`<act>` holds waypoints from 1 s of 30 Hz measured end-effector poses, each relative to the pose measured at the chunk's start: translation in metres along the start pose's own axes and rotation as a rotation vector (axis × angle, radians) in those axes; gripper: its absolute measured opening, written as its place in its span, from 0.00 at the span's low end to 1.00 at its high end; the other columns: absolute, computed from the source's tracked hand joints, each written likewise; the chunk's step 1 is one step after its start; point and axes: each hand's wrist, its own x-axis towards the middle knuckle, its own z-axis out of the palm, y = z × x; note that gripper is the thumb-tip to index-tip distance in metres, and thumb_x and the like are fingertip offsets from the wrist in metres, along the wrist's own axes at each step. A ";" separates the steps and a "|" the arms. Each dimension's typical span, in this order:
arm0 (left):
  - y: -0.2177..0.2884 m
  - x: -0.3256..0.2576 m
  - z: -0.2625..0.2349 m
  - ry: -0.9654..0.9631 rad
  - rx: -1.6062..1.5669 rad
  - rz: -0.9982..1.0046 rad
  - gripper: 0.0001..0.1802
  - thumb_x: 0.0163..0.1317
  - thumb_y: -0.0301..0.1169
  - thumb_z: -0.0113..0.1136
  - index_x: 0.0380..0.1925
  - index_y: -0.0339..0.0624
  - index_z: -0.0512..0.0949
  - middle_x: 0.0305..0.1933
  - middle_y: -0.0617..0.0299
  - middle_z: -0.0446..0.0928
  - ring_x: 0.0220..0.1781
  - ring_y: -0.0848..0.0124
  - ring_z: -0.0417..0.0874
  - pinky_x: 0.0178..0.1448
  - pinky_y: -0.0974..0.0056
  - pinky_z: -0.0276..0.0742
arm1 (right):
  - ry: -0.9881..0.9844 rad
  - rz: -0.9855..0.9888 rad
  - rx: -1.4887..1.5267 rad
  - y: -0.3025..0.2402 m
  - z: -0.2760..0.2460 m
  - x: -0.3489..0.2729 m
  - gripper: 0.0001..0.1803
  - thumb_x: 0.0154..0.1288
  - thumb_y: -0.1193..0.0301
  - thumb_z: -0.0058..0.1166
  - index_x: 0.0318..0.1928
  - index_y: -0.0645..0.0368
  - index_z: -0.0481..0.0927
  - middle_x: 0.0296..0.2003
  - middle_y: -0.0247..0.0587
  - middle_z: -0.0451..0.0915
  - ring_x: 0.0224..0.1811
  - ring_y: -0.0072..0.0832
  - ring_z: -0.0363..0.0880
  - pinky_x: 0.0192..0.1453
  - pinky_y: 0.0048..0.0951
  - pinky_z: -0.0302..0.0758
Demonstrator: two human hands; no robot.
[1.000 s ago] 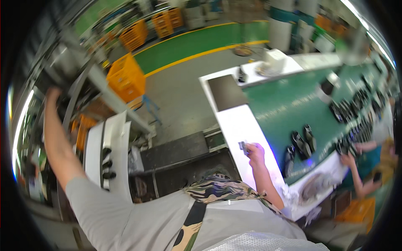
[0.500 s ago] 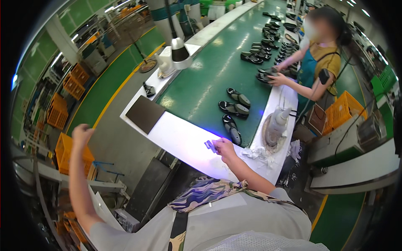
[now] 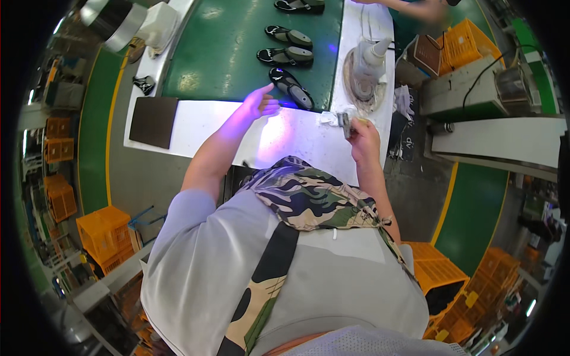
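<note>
My left hand (image 3: 261, 105) reaches over the far edge of the white ledge (image 3: 205, 127), fingers stretched out and apart from one another, under violet light. Just beyond its fingertips lies a black flat shoe (image 3: 291, 88) with a grey insole, on the green conveyor belt (image 3: 208, 65). My right hand (image 3: 364, 141) is closed on a small grey piece (image 3: 344, 125) whose kind I cannot make out. That hand is above the right part of the ledge, close to some crumpled white tissue (image 3: 329, 118).
More black shoes (image 3: 288, 56) lie farther up the belt. A whitish squeeze bottle (image 3: 371, 62) stands on a round stained base at right. A dark brown mat (image 3: 152, 122) covers the ledge's left corner. A co-worker's arm (image 3: 415, 9) shows at top right. Orange crates (image 3: 104, 234) stand lower left.
My view has tipped down toward the ledge. My left hand has come from out at the left to beside the nearest shoe, its fingers now stretched. My right hand has moved right with the grey piece.
</note>
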 end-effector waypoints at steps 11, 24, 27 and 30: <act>0.015 0.142 0.070 0.066 -0.014 -0.050 0.16 0.51 0.30 0.65 0.41 0.47 0.76 0.38 0.55 0.78 0.41 0.53 0.80 0.45 0.35 0.75 | 0.384 -0.097 0.195 0.041 -0.061 -0.008 0.07 0.61 0.75 0.58 0.31 0.52 0.73 0.26 0.30 0.76 0.28 0.24 0.75 0.30 0.31 0.73; 0.086 0.001 -0.012 -0.545 -0.584 0.175 0.20 0.52 0.24 0.60 0.48 0.32 0.73 0.48 0.46 0.78 0.51 0.53 0.81 0.62 0.47 0.74 | 0.151 -0.054 0.061 -0.013 0.016 0.041 0.06 0.62 0.73 0.59 0.35 0.56 0.74 0.27 0.32 0.76 0.25 0.23 0.75 0.26 0.27 0.73; 0.070 -0.078 -0.006 -0.651 -0.669 0.281 0.27 0.56 0.29 0.62 0.56 0.33 0.69 0.56 0.47 0.76 0.58 0.54 0.77 0.67 0.47 0.70 | 0.066 -0.026 0.015 -0.010 0.018 0.059 0.06 0.63 0.71 0.57 0.38 0.52 0.74 0.29 0.30 0.77 0.27 0.24 0.76 0.29 0.31 0.73; 0.039 -0.091 -0.022 -0.489 -0.623 0.428 0.31 0.57 0.31 0.64 0.60 0.35 0.66 0.59 0.49 0.75 0.61 0.54 0.76 0.69 0.48 0.67 | -0.054 -0.083 -0.038 -0.025 0.039 0.070 0.06 0.62 0.73 0.59 0.38 0.54 0.75 0.30 0.31 0.77 0.29 0.23 0.77 0.30 0.28 0.73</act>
